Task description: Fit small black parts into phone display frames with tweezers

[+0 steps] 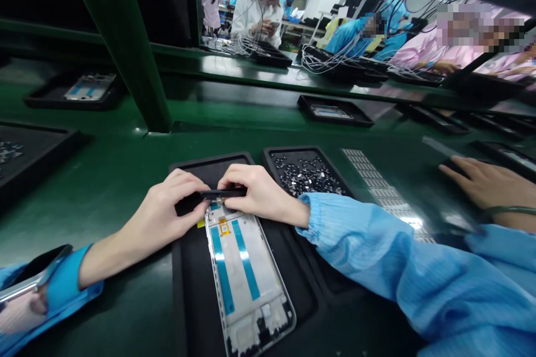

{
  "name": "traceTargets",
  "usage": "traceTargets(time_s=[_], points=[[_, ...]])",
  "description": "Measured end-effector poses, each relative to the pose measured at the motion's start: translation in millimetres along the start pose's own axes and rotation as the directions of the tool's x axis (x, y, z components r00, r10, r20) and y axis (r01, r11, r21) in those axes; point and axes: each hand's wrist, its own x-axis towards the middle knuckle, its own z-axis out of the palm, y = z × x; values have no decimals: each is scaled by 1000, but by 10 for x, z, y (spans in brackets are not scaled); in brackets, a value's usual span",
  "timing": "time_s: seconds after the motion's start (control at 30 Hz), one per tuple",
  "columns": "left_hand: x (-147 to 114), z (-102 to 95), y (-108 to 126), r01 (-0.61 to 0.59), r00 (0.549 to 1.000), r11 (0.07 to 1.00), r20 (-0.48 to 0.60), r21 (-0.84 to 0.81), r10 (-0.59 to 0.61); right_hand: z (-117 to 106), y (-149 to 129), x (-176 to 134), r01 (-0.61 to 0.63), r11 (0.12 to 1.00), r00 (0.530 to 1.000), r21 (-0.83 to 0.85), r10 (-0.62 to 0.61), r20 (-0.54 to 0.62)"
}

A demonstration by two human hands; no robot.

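Note:
A silvery phone frame with two blue strips and an orange flex piece lies slanted in a black tray. Across its far end is a slim black bar-shaped piece, whose exact kind I cannot make out. My left hand is closed at the bar's left end, its thumb by the frame's corner. From the other side, my right hand pinches the bar between thumb and fingers. A yellow tab sticks out beside the frame, below my left thumb.
Close on the right stands a tray of small black parts, then a strip of small pieces. A co-worker's hand rests farther right. A green post rises at left. Another frame tray sits behind.

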Motion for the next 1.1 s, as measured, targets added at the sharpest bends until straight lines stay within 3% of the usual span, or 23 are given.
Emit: traceTargets(time_s=[0.23,0.37,0.47,0.6,0.7,0.93,1.03,1.1], points=[[11,-6,13,-6,1000,1000,-2,-18,6,29,-6,-27,10,999,999,-52,-8,33],[31,-2,22,-95,995,995,-16,-18,95,-14,-28,15,10,999,998,-48,-7,59],[46,-4,12,-172,985,985,9,14,172,-93,-30,88,-104,993,989,49,98,111],[71,-21,-10,-238,969,970,81,56,233,-176,-7,174,-350,914,912,205,283,297],[93,-39,1,-264,959,962,122,73,254,-174,-2,211,-417,878,880,235,325,346],[102,-73,31,-283,946,950,204,135,253,-157,-38,225,-405,895,890,186,339,306],[76,-76,6,-303,942,944,194,132,276,-171,-19,172,-316,906,948,283,289,132],[61,-77,-5,-313,943,944,154,105,295,-164,-13,133,-277,880,948,386,316,-41]])
